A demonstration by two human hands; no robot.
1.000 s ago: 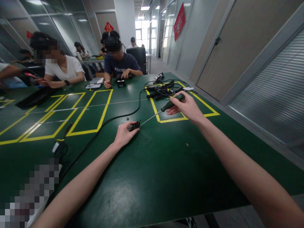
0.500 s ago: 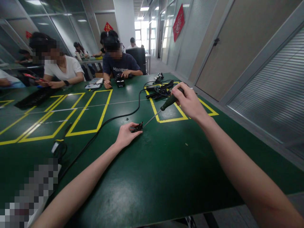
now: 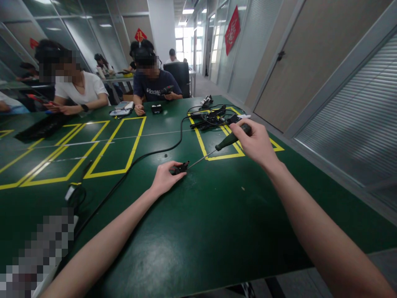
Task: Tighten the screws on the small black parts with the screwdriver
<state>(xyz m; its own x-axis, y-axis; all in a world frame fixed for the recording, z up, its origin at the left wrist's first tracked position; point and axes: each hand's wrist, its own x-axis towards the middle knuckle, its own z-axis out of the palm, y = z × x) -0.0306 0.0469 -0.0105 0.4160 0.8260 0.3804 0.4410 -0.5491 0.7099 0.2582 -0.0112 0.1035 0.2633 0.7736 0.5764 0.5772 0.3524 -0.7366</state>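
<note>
My left hand point(image 3: 164, 178) pinches a small black part point(image 3: 181, 167) against the green table point(image 3: 198, 223), fingers closed on it. My right hand point(image 3: 256, 142) is wrapped round the dark green handle of a screwdriver point(image 3: 228, 141). Its thin metal shaft slopes down to the left and its tip meets the black part. A black cable point(image 3: 149, 155) runs across the table just left of my left hand.
A heap of black parts and cables point(image 3: 214, 118) lies inside a yellow taped box behind my right hand. Yellow tape frames point(image 3: 108, 145) mark the table to the left. Two people sit at the far edge handling small items. A small speck point(image 3: 243, 188) lies near me.
My right hand lifted the screwdriver handle up and back, then brought it down lower and to the right. My left hand stayed on the black part.
</note>
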